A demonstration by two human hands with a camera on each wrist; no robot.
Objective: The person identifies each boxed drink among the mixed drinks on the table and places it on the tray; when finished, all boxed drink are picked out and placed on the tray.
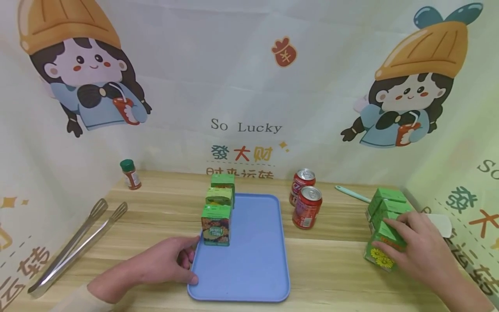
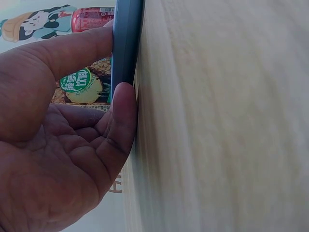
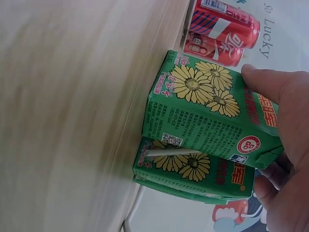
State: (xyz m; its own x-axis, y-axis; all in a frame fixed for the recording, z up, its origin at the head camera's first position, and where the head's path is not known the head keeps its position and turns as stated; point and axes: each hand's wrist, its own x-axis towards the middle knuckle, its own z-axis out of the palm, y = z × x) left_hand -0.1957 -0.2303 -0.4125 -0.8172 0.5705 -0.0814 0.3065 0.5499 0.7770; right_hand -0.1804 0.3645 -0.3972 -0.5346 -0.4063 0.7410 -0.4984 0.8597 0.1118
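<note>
My left hand (image 1: 165, 262) holds the left rim of a blue tray (image 1: 257, 264), thumb and fingers meeting at its edge in the left wrist view. Three green drink cartons (image 1: 215, 227) stand in a row along the tray's left side; the front one has a brown picture label. On the right, my right hand (image 1: 425, 251) grips a green drink carton with yellow flowers (image 3: 207, 108), thumb on one side and fingers across its top. This carton is the nearest of a row, angled slightly away from the similar cartons (image 1: 387, 195) behind it. A white straw shows on the carton behind.
Two red soda cans (image 1: 307, 208) stand just right of the tray. Metal tongs (image 1: 78, 247) lie at the left, and a green-capped spice jar (image 1: 130, 174) stands at the back left. A spatula with a pale green handle (image 1: 352, 193) lies behind the right-hand cartons.
</note>
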